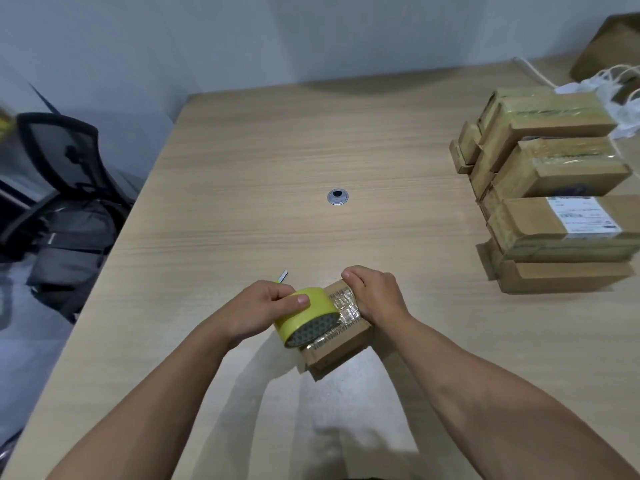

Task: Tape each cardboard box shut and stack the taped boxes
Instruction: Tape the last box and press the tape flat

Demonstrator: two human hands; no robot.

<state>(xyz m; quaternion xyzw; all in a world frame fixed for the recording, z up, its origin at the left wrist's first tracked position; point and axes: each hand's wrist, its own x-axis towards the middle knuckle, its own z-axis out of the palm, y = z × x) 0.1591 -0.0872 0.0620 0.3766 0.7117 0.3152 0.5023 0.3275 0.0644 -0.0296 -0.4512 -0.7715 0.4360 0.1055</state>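
1. Left hand [266,306]: grips a roll of yellow tape [318,306], thumb pressed on the outer band and fingers curled round the far side. The roll rests tilted against the left part of the box top.
2. Right hand [375,296]: fingers curl over the far right end of a small cardboard box [341,344] and clamp it against the table.
3. The small cardboard box lies on the wooden table [242,168] near its front edge, between the two hands and turned at an angle. A glossy tape strip [346,306] runs across its top from the roll toward the right hand.
4. Stack of taped boxes [547,174]: stands at the right side of the table, well apart from the hands. One box in it bears a white shipping label [585,216].
5. A small white-and-yellow strip [282,276] lies on the table just beyond the left hand; what it is cannot be told.
6. A round metal cable grommet [338,197] sits in the middle of the tabletop.
7. Off the table at left stands a black office chair [59,150] with a grey backpack [76,237] on its seat.
8. A larger brown carton [613,46] and white cords [620,98] occupy the far right corner.
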